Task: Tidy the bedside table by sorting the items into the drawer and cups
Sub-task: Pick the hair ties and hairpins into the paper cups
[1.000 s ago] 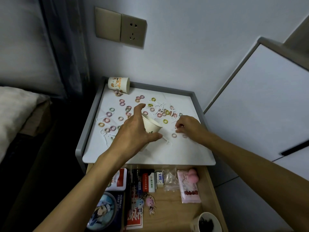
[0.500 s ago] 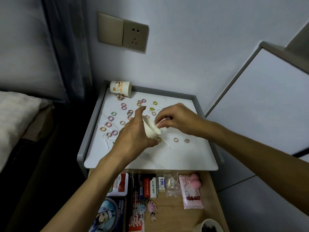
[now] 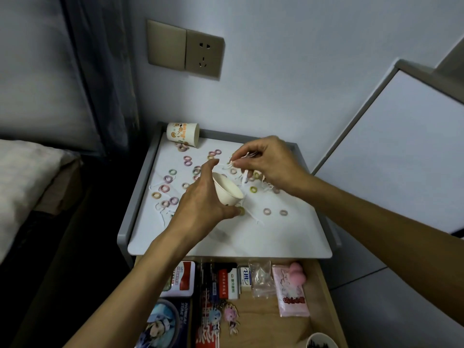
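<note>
Open drawer [image 3: 263, 327], nearest: a tin [image 3: 182, 280], small boxes, two figure keychains [image 3: 226, 317] and a pink packet [image 3: 292, 297], with a dark-lined mug [image 3: 321, 341] at its right front corner. White desk [image 3: 263, 239] above. Left hand [image 3: 200, 204]: fingers and thumb curled round a paper cup [image 3: 227, 190], tilted with its mouth toward the far side, near mid-desk. Coloured rings [image 3: 266, 211] and thin white picks [image 3: 247, 155] lie scattered across the desk. Right hand [image 3: 271, 162]: fingertips pinching several picks, just beyond the cup's mouth. Second printed cup [image 3: 183, 134] lies on its side at the far left corner. Wall socket [image 3: 204, 55] behind.
</note>
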### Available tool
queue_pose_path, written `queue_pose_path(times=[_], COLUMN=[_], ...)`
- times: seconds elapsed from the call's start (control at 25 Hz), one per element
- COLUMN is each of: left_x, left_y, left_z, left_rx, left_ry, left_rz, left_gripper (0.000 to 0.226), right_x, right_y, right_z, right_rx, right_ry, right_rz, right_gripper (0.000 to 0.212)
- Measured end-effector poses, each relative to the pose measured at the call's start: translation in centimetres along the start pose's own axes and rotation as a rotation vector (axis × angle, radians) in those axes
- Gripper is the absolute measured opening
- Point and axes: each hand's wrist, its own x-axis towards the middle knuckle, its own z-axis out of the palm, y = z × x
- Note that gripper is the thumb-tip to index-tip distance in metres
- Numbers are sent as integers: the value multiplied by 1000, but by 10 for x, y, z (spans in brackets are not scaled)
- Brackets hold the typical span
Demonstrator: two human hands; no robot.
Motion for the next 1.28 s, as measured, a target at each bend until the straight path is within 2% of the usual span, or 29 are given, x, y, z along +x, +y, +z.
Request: queue_pose_path(times=[0.08,0.12,0.28,0.36,0.48,0.6,0.68,0.76,0.84,0.92,0.96,1.04,1.16,1.28], left_x=[0,-1,-1,-1,-2,-5,-7,-8,-9,-9,-9,-7,-4,-3], left_y=[-1,-1,2,1,0,1,1,0,-1,-2,-2,-1,0,0], left_z=[-2,-2,-2,-1,-3,-6,-9,-12,-15,-18,-18,-19,-19,-17], left_rx=[-11,-16,-25,-20,3,51,87,80,58,54,53,50,51,46], left_ry=[3,4,-1,0,27,56,98,126,120,116,113,109,98,92], left_rz=[-11,-14,1,5,-14,-4,-14,-30,-33,-33,-35,-37,-32,-24], left_gripper=[110,110,110,110,111,113,111,107,104,104,104,104,106,106], right_x=[1,0,-13,-13,-14,-20,-17,4,31,51,57,64,60,53], right_y=[1,2,5,8,17,23,29,60,104,142,156,172,176,178], right_z=[-5,-4,13,14,13,24,23,8,-20,-42,-48,-48,-41,-40], right_rx=[29,43,-142,-116,-38,104,184,-19,-442,-756,-841,-874,-804,-839], right_ry=[46,11,-350,-305,-83,-198,-258,-195,-103,-247,-339,-403,-290,-285], right_rz=[31,32,-88,-118,-1,165,167,115,137,199,196,168,151,105], right_gripper=[10,11,17,18,16,15,13,19,39,63,67,60,40,33])
